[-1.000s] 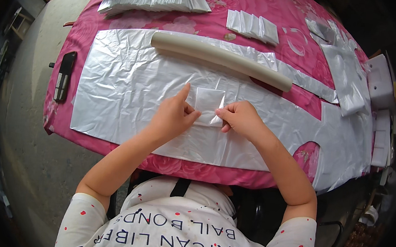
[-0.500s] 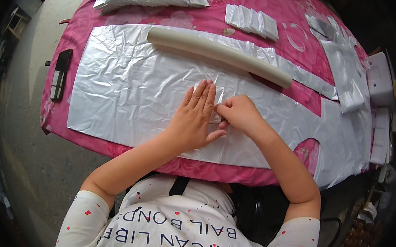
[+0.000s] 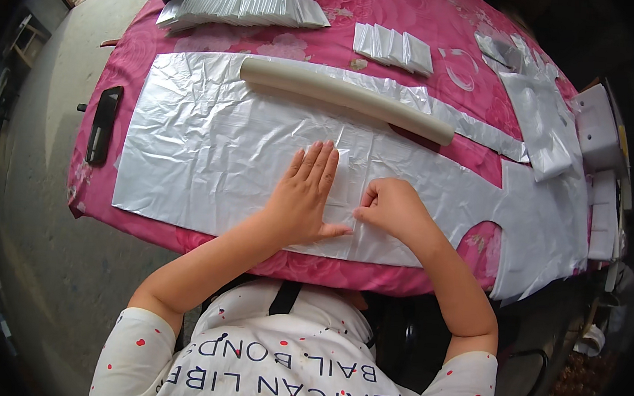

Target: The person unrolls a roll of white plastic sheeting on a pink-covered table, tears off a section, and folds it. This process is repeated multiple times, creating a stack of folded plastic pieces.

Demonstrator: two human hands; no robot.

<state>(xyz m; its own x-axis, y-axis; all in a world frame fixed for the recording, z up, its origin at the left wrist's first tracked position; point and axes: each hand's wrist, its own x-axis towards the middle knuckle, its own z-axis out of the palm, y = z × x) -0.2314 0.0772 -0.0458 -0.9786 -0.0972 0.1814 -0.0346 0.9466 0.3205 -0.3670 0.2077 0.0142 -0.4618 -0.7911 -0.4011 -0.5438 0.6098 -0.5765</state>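
A silvery, translucent plastic carrier bag (image 3: 207, 158) lies flat and wrinkled across the table, a curved cut-out and handle strips at its right end. My left hand (image 3: 302, 197) rests palm down on its middle, fingers straight and thumb stretched toward the right. Beside the fingers, the edge of a small flat piece shows, partly covered by the hand. Just right of that thumb, my right hand (image 3: 393, 208) is closed in a pinch against the plastic; what its fingertips hold is hidden. Beyond both hands, a long beige tube (image 3: 348, 99) lies across the bag.
A pink flowered cloth (image 3: 285, 44) covers the table. Folded plastic packets (image 3: 251, 4) stand packed at the far left, with a smaller row (image 3: 394, 49) farther right. A black phone-like object (image 3: 103, 125) lies at the left edge. Crumpled plastic (image 3: 539, 119) and white containers (image 3: 598, 124) are at right.
My right hand has shifted right and slightly nearer, away from my left fingers, staying pinched. The left hand remains flat, a little nearer to me. The whole view has tilted slightly.
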